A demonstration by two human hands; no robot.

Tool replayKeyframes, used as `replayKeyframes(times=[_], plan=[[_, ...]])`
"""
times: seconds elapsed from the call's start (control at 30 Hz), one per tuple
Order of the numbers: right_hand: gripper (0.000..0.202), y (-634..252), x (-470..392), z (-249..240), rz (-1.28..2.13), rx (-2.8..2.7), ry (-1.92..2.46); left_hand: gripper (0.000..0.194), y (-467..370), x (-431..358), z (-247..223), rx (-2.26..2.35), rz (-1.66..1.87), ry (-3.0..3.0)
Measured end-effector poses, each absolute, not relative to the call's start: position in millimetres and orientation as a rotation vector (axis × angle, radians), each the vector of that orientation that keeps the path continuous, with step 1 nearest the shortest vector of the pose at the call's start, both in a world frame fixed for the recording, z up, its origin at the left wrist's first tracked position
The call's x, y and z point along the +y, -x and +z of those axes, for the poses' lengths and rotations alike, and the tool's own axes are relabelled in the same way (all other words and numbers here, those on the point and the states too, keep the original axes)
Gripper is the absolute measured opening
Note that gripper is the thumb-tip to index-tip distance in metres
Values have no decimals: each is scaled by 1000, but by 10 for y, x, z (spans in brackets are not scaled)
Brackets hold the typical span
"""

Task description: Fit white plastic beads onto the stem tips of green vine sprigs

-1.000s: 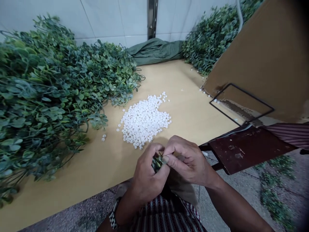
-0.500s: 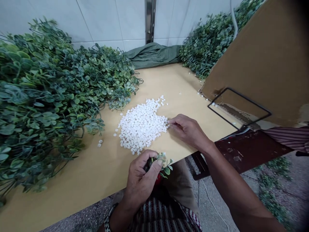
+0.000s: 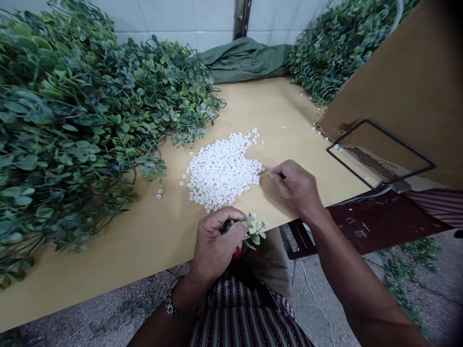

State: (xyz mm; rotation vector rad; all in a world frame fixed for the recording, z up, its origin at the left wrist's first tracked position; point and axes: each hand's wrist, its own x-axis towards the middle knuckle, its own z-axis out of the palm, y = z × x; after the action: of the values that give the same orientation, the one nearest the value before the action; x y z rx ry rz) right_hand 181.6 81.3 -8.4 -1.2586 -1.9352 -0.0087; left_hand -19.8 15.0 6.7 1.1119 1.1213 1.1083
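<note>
Between the thumb and fingers of my left hand [image 3: 219,241], closed at the table's front edge, is a sprig of artificial leaves [image 3: 255,236]. The rest of its stem is hidden by the hand. My right hand [image 3: 296,188] is closed in a pinch just right of a heap of small white plastic discs [image 3: 224,171]. A small white disc [image 3: 270,174] shows faintly at its fingertips, apart from the heap. Something red [image 3: 238,253] shows below the left hand, mostly covered.
Piles of artificial greenery [image 3: 90,106] fill the table's left side and the back right [image 3: 333,58]. Green cloth [image 3: 249,60] lies along the wall. At right are a cardboard sheet [image 3: 390,91] and a black wire frame [image 3: 401,144]. Stray discs [image 3: 159,193] lie left of the heap.
My right hand has drawn back from the heap's right edge, fingers pinched. My left hand still holds the sprig. The camera view has shifted, tipping downward.
</note>
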Motion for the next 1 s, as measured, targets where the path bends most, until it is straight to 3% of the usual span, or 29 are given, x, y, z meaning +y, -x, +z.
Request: replayKeyframes(times=[0.13, 0.27, 1.0], plan=[[11, -1641, 449, 59, 544, -1714, 1064, 8, 180, 158, 41, 1104, 1131, -1179], [9, -1443, 192, 88, 816, -1616, 943, 5, 172, 137, 84, 1092, 1159, -1191], [19, -1245, 100, -125, 1154, -1219, 990, 14, 139, 112, 13, 1175, 1209, -1290]])
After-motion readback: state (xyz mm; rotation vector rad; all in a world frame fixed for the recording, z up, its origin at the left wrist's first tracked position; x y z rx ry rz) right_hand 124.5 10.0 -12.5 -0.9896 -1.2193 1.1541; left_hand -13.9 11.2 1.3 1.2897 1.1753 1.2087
